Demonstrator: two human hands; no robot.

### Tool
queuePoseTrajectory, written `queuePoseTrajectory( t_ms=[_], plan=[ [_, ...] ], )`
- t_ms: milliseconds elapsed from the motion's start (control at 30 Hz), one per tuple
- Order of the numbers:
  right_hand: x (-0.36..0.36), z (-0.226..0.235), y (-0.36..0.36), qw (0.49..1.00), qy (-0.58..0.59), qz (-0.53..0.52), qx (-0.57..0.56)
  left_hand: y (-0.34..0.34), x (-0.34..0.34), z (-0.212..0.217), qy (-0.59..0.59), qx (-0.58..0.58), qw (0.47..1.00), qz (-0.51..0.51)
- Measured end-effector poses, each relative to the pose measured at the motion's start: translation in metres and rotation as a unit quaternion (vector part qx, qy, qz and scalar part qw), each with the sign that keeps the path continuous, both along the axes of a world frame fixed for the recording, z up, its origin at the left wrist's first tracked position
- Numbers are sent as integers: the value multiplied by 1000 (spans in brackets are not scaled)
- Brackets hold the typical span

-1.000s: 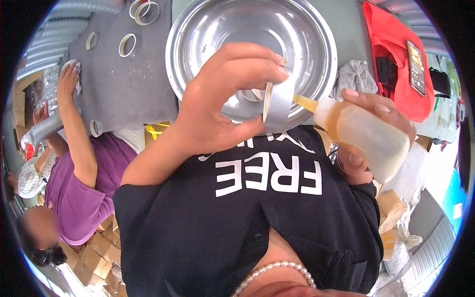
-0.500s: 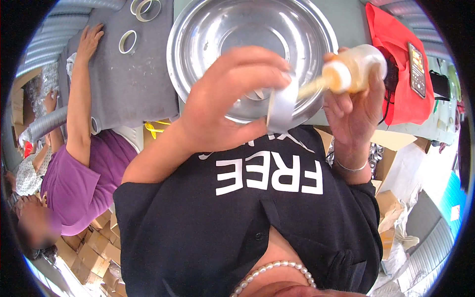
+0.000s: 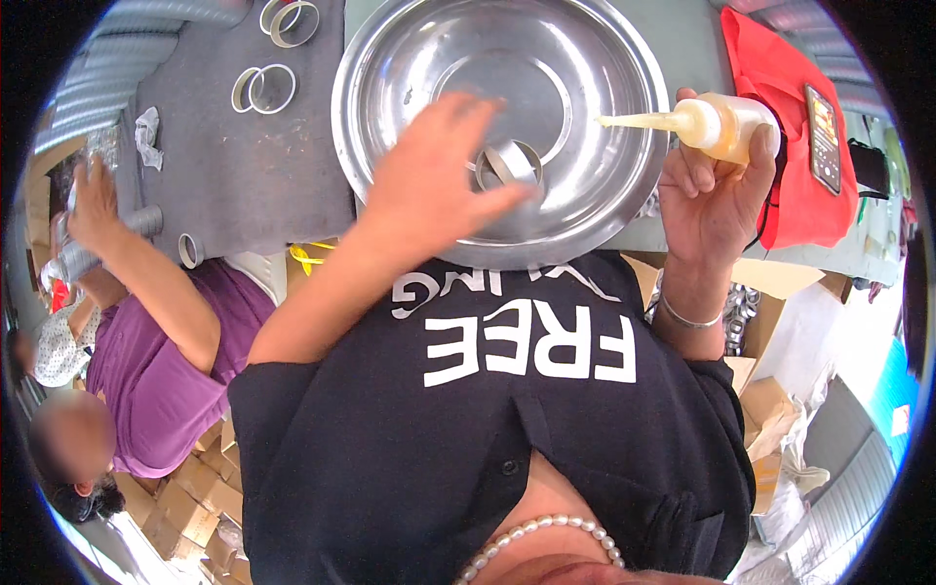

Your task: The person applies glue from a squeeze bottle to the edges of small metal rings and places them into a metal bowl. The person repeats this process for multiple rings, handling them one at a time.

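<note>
The left hand, blurred, is spread open above a shiny, round metal basin; thin silvery rings lie inside, near its thumb. The right hand grips a translucent, soft-looking bottle with tapered nozzle. Beyond it is red fabric.

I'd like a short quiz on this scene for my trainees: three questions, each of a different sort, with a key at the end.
1. True or false: the right hand holds the squeeze bottle.
2. The left hand is above: a) a cardboard box; b) the metal basin; c) a wooden stool.
3. Fill in the colour: the phone lies on ____ fabric.

Key: 1. True. 2. b. 3. red.
</note>
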State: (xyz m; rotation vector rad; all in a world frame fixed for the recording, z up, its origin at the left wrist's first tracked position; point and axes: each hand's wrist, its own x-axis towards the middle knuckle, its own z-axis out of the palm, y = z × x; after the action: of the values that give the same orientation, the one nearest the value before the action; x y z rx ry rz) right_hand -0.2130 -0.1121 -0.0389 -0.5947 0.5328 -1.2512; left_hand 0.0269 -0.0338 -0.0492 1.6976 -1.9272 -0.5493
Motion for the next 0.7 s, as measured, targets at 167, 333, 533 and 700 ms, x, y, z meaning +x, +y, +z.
queuePoseTrajectory(
  t_ms=[167, 333, 533, 700],
  plan=[
    [-10, 1, 1, 1000, 2, 7, -16, -4, -10, -9, 18, 59, 997, -44],
    [-13, 0, 2, 1000, 4, -12, -16, 0, 13, -7, -10, 59, 997, -51],
    [-10, -1, 3, 999, 3, -36, -37, -4, 19, 9, -27, 72, 996, -55],
    [-3, 7, 25, 957, 187, -134, -178, 7, 8, 19, 577, 279, 767, 39]
  ],
)
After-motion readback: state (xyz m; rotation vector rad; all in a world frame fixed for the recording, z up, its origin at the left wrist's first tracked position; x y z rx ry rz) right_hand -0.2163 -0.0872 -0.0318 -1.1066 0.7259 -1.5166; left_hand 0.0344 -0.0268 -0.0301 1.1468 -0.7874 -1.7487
